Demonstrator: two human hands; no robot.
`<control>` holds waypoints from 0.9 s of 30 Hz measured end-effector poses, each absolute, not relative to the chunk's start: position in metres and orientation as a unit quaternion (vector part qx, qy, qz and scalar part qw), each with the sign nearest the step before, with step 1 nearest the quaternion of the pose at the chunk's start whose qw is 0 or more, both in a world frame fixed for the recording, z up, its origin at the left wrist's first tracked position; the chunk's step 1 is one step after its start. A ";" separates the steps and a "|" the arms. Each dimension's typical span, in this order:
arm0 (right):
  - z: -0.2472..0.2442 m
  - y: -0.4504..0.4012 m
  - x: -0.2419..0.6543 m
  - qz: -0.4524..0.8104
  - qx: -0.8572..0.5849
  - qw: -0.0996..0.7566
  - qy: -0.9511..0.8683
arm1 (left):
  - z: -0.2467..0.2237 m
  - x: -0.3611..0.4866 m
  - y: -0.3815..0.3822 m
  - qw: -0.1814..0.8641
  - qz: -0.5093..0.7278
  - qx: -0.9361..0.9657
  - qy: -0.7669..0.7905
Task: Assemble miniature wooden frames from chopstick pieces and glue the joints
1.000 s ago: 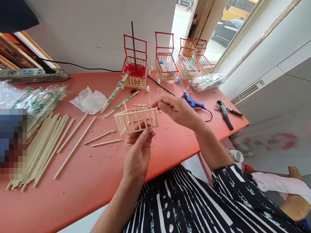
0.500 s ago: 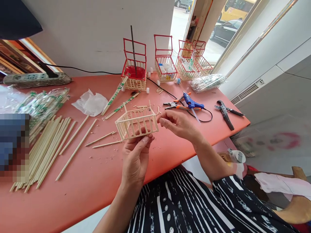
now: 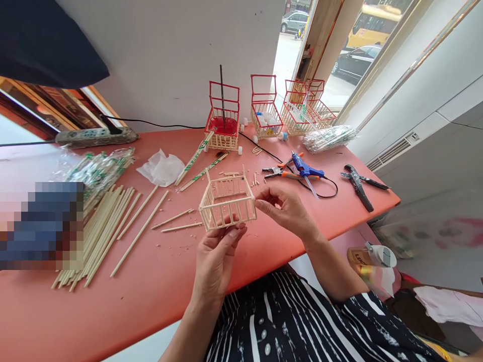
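Head view: I can see two bare hands above the orange-red counter, with a small stick frame between them.
Frame's look: pale, unpainted wood, roughly box-shaped, with slim upright bars set apart under long rails; its sides flare towards the top.
Far corners: two thin posts stick up past the rim, like little horns.
Frame's place: raised off the counter, slightly tilted, in front of the person's striped top.
Left hand: its fingers are closed round the frame's lower near edge, thumb in front, gripping it from below.
Left hand's place: under the frame, palm up.
Right hand: fingers loosely curled by the frame's right corner; from here I cannot tell whether they touch it or pinch anything.
Behind: red-edged stick carts stand by the wall, the leftmost holding a red dish and a dark rod.
Tools: a blue glue gun lies by orange-handled pliers, with black-handled cutters further right.
Left side: bare sticks lie in a pile near plastic-wrapped ones and a crumpled white sheet.
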State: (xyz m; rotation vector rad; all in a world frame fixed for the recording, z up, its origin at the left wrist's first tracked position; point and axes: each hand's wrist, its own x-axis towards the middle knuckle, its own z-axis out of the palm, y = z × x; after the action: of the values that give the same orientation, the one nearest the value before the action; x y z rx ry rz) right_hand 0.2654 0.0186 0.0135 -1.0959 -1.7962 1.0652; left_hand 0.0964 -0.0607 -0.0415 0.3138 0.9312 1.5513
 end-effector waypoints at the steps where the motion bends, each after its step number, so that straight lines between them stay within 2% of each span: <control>1: 0.014 0.017 0.265 0.416 -0.429 0.381 -0.706 | -0.042 0.095 -0.062 0.608 0.669 0.136 0.406; 14: 0.001 0.007 0.270 0.375 -0.418 0.379 -0.735 | -0.040 0.095 -0.071 0.599 0.655 0.207 0.411; 19: 0.001 0.008 0.268 0.370 -0.419 0.387 -0.733 | -0.045 0.083 -0.081 0.594 0.601 0.284 0.453; 23: 0.007 0.014 0.266 0.383 -0.412 0.393 -0.727 | -0.051 0.053 -0.097 0.550 0.574 0.332 0.508; 27: 0.013 0.024 0.266 0.388 -0.409 0.391 -0.727 | -0.038 0.015 -0.101 0.427 0.625 0.355 0.550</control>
State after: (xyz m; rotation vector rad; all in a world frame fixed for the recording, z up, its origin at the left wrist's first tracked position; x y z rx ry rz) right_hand 0.2656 0.0236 0.0131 -1.0394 -1.8484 0.9866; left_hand 0.0148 -0.1007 -0.0378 0.8864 1.3735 1.5611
